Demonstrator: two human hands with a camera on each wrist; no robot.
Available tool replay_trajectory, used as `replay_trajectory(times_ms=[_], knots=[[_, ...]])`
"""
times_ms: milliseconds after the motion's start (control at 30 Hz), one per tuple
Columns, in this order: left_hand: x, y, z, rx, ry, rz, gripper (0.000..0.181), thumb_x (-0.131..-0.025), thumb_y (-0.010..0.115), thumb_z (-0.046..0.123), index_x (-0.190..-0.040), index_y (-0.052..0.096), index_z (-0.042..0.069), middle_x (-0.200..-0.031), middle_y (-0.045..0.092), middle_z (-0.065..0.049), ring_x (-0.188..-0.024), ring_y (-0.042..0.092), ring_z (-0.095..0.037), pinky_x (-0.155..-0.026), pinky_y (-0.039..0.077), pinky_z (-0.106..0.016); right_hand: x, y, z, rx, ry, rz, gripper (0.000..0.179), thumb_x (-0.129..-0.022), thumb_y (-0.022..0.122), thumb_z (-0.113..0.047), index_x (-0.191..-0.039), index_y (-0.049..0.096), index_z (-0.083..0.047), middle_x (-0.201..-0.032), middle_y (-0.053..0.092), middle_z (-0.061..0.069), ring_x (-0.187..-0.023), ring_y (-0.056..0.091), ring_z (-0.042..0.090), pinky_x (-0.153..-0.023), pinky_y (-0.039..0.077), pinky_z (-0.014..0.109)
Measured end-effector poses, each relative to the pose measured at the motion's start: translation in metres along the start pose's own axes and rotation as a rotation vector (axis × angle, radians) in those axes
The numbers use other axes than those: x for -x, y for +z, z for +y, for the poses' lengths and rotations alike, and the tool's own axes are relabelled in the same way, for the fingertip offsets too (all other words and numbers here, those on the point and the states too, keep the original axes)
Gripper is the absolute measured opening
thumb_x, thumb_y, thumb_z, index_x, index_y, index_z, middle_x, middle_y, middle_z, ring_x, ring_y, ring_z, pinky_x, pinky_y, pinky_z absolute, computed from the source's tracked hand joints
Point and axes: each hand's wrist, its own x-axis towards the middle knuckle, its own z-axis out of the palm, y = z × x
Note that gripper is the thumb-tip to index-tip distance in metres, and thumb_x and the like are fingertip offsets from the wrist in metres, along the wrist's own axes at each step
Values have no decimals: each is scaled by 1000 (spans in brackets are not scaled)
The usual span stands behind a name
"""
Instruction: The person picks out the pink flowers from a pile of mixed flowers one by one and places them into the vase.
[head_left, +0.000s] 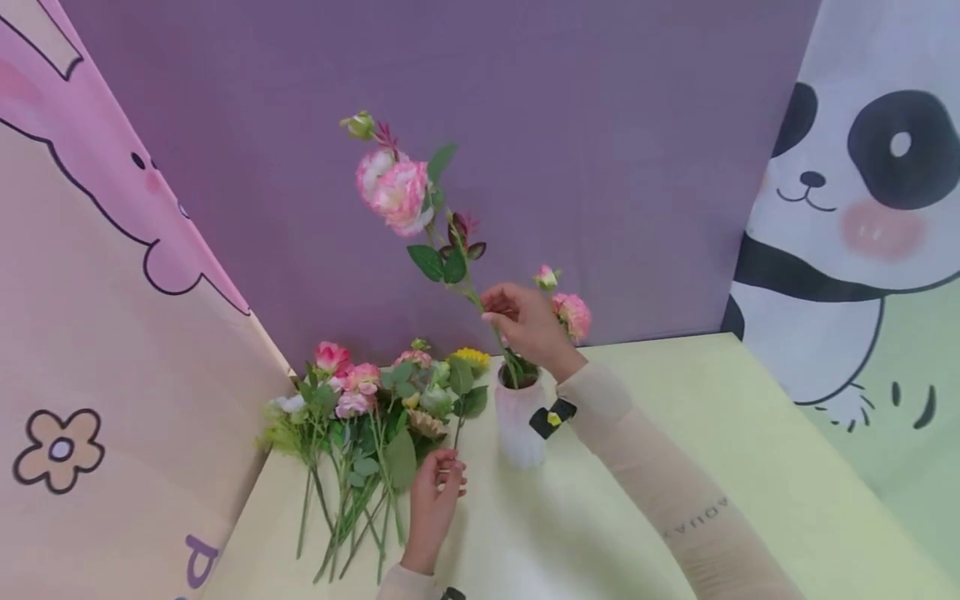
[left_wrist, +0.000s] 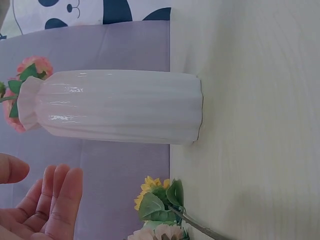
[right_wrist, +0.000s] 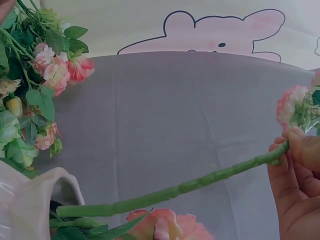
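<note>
My right hand pinches the green stem of a pink-and-white artificial flower between thumb and fingers. The stem slants down, and its lower end is at the mouth of the pale pink-white vase. Another pink flower with a bud leans out of the vase, partly behind the right hand. My left hand hovers beside the flower pile, left of the vase and lower in view. In the left wrist view, the left hand's fingers are relaxed, thumb apart, holding nothing.
Several artificial flowers lie in a pile at the table's left, stems toward me. A yellow sunflower lies at the pile's right end, near the vase. A purple backdrop rises behind the light table; cartoon panels flank it.
</note>
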Motion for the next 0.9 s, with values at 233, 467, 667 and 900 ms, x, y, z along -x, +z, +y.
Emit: replay_trajectory(times_ms=[233,467,667,900], knots=[[3,1,-3,-1,-8,-12,17,-90,53,-6,-106,55,-7,-92,60,-23,-74,61,-28,-62,57,-30,2,1,6,-51,-40,44,14,-88,61,3,-101,60,8,-95,64,22,-88,62,31,-78,54,37],[-1,1,-9,11,-7,-15,18,-90,53,-5,-107,54,-7,-92,60,-22,-74,60,-29,-61,56,-27,3,3,10,-38,-24,62,11,-88,61,3,-99,60,7,-93,64,20,-87,62,34,-75,55,34],[-10,4,-35,11,-15,-15,19,-91,55,1,-111,54,-1,-96,61,-19,-75,60,-23,-57,55,-24,7,5,15,-33,6,61,12,-89,60,2,-100,60,6,-93,64,19,-84,61,28,-71,54,30],[-8,2,-39,5,-11,-4,19,-90,57,3,-109,55,0,-95,62,-18,-75,61,-23,-57,55,-24,13,9,24,-34,-3,54,12,-88,61,2,-100,60,6,-93,63,20,-87,61,32,-75,54,34]])
